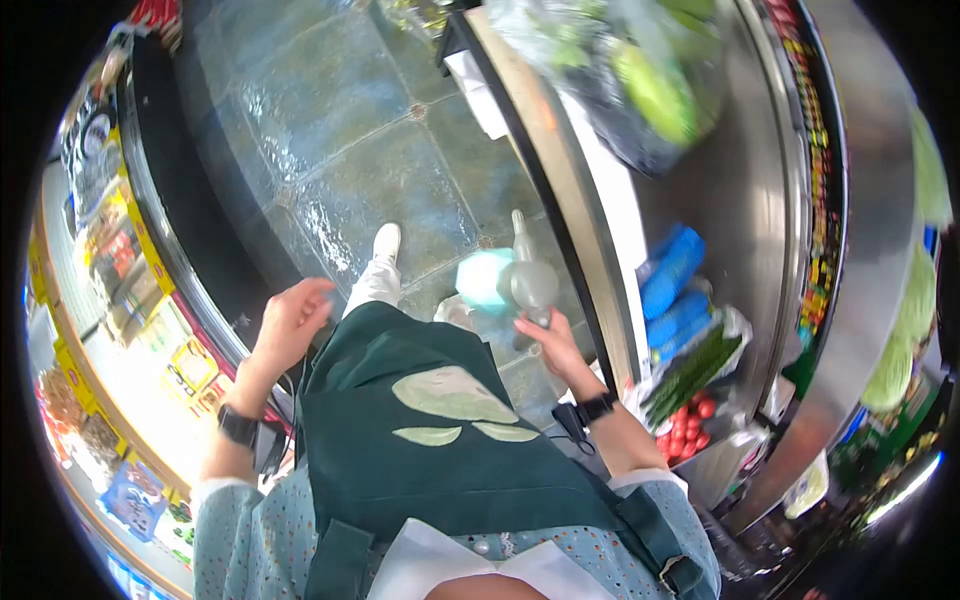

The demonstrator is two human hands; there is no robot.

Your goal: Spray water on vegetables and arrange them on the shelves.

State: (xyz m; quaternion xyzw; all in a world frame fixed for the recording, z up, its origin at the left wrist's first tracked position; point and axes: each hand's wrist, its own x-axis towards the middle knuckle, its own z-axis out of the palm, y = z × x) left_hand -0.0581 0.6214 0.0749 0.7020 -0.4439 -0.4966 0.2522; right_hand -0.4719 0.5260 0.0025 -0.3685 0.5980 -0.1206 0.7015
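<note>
My right hand (553,338) is wrapped round the lower end of a pale, translucent utensil (532,283), which is blurred and looks like a ladle or scoop. Beside its round part is a pale turquoise object (486,279); whether the two are joined I cannot tell. On the other side, my left hand (297,312) hangs in the air near the edge of the lit display case, its fingers curled, with nothing visible in them. A dark green apron (430,440) covers my front.
Lit shelves of packaged goods (130,270) line the left. At right, a metal counter (750,190) holds bagged vegetables (650,90), blue packages (674,275), cucumbers (692,375) and tomatoes (686,430). Wet-looking floor tiles (340,130) run between.
</note>
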